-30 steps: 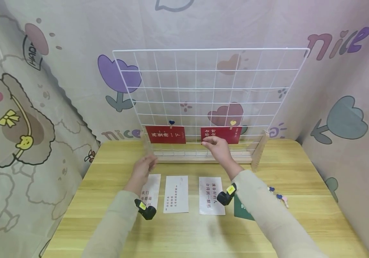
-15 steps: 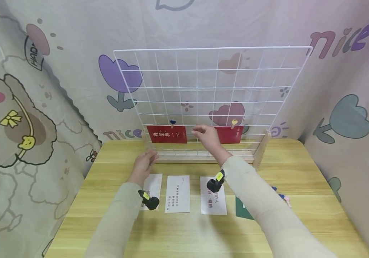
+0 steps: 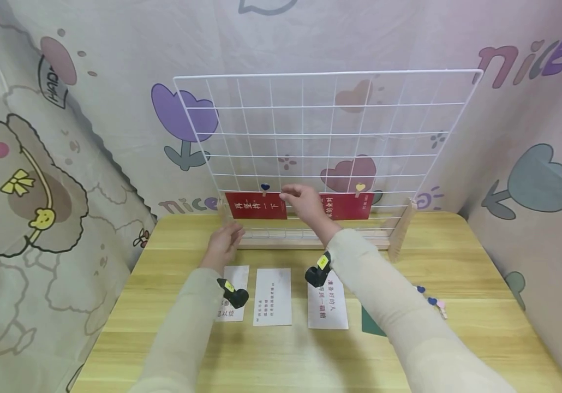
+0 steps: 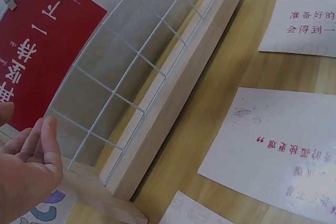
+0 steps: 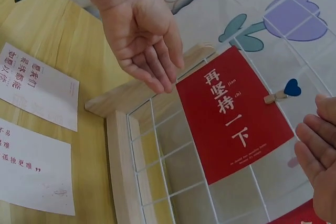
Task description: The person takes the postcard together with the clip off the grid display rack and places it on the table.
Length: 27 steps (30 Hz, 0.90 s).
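A white wire grid stands upright in a wooden base. On its lower left hangs a red card with white lettering, fixed at the top by a blue heart clip. My left hand, fingers loosely bent and holding nothing, is near that card's lower left corner. Close to the card's upper right edge is my right hand, fingers relaxed and nothing gripped. A second red card hangs to the right under a yellow heart clip, its left end partly behind my right hand.
On the wooden table lie a left white card, a middle white card and a right white card, all printed. A green card is partly under my right forearm. Several heart clips lie to the right.
My right hand has moved left from the right red card to the right edge of the left one. My left hand has shifted slightly up and right. Both red cards still hang.
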Each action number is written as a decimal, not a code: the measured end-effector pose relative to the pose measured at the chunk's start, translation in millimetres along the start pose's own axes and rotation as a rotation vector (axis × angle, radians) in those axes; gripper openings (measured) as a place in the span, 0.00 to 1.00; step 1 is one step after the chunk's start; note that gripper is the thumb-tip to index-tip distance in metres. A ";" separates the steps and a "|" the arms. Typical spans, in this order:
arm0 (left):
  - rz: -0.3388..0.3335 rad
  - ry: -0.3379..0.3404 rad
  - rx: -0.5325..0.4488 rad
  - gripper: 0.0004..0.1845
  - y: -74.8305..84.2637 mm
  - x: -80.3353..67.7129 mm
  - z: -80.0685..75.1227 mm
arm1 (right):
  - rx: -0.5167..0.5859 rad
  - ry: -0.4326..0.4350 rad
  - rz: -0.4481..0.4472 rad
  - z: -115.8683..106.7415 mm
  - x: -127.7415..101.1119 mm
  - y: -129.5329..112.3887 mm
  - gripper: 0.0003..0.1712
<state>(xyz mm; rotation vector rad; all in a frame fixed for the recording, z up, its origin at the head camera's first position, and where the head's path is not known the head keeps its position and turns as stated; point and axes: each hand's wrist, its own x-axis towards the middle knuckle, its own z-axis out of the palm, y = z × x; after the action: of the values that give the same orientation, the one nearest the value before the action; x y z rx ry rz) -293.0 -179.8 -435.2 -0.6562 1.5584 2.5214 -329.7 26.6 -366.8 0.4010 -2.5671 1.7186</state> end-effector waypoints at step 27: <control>0.032 0.055 -0.165 0.21 -2.3 19.1 10.0 | -0.188 -0.092 0.046 30.9 21.6 -22.4 0.25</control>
<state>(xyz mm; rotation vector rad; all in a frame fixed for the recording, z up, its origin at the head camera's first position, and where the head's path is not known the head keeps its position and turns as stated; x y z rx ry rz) -312.5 -172.5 -441.2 -0.7314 1.3976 2.6992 -341.8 -14.0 -355.0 0.4257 -2.7924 1.4870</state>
